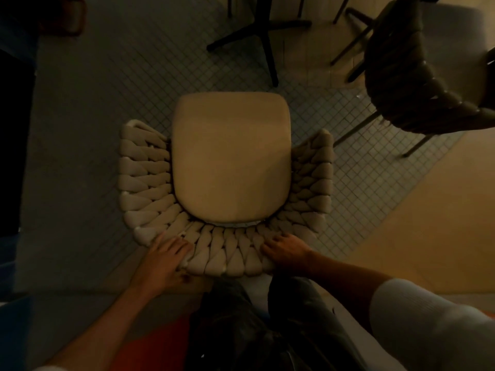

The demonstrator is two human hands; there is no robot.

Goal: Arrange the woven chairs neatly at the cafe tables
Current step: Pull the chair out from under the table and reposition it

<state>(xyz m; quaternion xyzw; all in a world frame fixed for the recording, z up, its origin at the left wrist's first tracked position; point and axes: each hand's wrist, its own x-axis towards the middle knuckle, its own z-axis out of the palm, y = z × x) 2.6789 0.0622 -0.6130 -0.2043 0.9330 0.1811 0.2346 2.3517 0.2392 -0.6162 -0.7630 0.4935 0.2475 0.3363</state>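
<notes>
I look straight down on a cream woven chair [230,162] with a smooth padded seat and a thick braided backrest curving around it. My left hand [163,261] grips the left part of the backrest's rear rim. My right hand [286,253] grips the rim on the right. A second woven chair [412,76], darker in shadow, stands at the upper right with its thin legs on the floor.
The black cross base of a cafe table [262,30] stands just beyond the chair's front edge. Small-tiled floor [128,84] surrounds the chair; a plain tan floor [428,210] lies to the right. A dark wall or cabinet [13,129] runs along the left.
</notes>
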